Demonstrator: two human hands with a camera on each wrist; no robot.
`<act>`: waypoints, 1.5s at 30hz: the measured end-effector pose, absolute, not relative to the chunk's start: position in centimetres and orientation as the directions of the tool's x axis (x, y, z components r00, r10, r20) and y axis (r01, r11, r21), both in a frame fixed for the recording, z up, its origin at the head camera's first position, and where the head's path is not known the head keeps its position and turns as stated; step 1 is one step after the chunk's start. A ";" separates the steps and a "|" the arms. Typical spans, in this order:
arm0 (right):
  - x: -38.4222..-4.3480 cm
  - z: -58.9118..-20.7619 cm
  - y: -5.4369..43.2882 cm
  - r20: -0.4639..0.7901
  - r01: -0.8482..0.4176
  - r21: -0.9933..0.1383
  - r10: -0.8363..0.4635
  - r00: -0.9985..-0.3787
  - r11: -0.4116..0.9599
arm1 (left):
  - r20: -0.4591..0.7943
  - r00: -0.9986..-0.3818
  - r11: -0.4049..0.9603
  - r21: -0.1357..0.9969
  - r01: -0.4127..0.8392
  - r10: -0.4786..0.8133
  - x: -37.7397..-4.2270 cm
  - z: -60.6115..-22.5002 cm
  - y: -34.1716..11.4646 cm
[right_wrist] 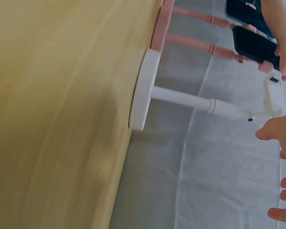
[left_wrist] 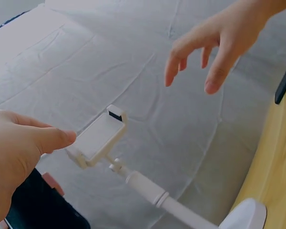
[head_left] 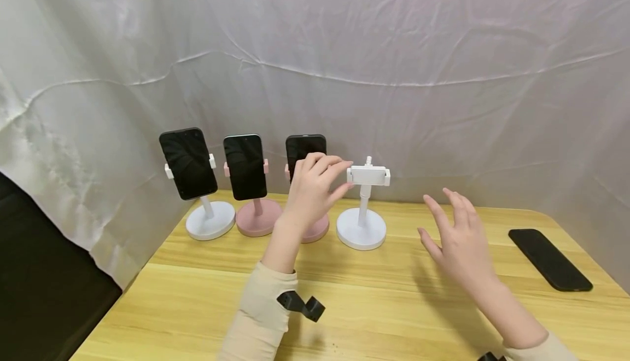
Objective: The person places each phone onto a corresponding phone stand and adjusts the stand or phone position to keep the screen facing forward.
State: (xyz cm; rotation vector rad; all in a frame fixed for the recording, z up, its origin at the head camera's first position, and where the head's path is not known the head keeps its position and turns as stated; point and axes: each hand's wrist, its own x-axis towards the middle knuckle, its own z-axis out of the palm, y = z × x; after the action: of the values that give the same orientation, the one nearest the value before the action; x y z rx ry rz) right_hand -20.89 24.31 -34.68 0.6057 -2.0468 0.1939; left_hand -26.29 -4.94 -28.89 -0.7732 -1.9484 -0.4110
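White and running crosswise, the phone clamp (head_left: 368,175) is sitting at the nearer left hand's (head_left: 314,184) fingertips, whose grip I cannot tell, while the right hand (head_left: 461,238), spread and empty, is hovering rightward.

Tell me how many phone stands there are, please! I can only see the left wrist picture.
Observer: Four in a row: a white stand, two pink stands, then the empty white stand you see.
Operator: Ooh! Does the white one at the far left have a phone?
Observer: Yes, its clamp holds a phone with a black screen.
Operator: Is any whole phone lying down somewhere?
Observer: Yes, the head view shows a black phone flat on the table, off to the right.
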 end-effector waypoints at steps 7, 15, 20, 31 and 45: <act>-21.2 -34.1 26.0 0.848 -0.442 0.092 -0.303 -0.435 0.892 | 0.879 -0.348 0.748 -0.015 0.664 0.327 -26.3 -28.8 -4.3; -21.4 -33.4 27.8 0.842 -0.383 0.077 -0.265 -0.469 0.921 | 0.883 -0.332 0.779 -0.058 0.624 0.332 -26.8 -28.6 -3.1; -21.7 -33.1 28.7 0.841 -0.377 0.064 -0.253 -0.479 0.924 | 0.862 -0.387 0.807 -0.042 0.589 0.328 -26.7 -28.9 -2.6; -22.0 -32.1 32.3 0.721 -0.236 -0.127 -0.074 -0.689 0.963 | 0.850 -0.422 0.841 -0.045 0.539 0.316 -26.8 -29.7 -2.6; -22.8 -32.3 37.4 0.526 -0.059 -0.274 0.098 -0.845 0.960 | 0.860 -0.409 0.841 -0.042 0.539 0.304 -27.0 -30.7 -2.4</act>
State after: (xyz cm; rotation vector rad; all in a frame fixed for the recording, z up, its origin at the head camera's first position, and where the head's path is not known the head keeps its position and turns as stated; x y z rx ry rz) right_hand -22.84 37.41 -32.27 -0.0275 -2.5490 0.3794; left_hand -27.01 -2.39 -30.67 -0.6194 -2.0253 -0.2975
